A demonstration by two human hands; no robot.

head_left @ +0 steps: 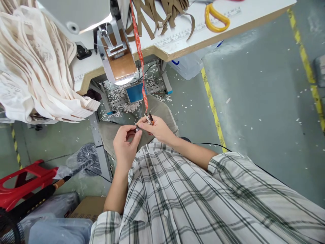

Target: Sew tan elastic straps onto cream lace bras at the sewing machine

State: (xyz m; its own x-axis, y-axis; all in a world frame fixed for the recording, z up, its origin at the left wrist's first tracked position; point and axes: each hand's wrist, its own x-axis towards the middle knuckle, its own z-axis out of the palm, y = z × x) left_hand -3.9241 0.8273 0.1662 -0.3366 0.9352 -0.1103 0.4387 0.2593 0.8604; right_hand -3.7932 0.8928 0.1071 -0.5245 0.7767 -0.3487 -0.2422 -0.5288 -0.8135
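Observation:
My left hand (126,142) is closed, with thumb and fingertips pinching a small shiny dark metal piece (137,129). What kind of piece it is cannot be made out. Right beside it, my right hand (159,130) is closed around what look like small thread snips (150,118), their dark tips pointing up out of the fist. Its thumb and forefinger also reach to the metal piece. A twisted orange-red cord (140,54) hangs from above and ends at the snips. Both hands are above my lap, in front of the sewing machine (114,51).
White fabric strips (38,64) drape over the table's left side. Brown strips (162,13) and yellow-handled scissors (217,18) lie on the white tabletop (177,39). Below are a blue pedal plate (134,93) and scattered scraps. A red stool (27,183) stands at lower left.

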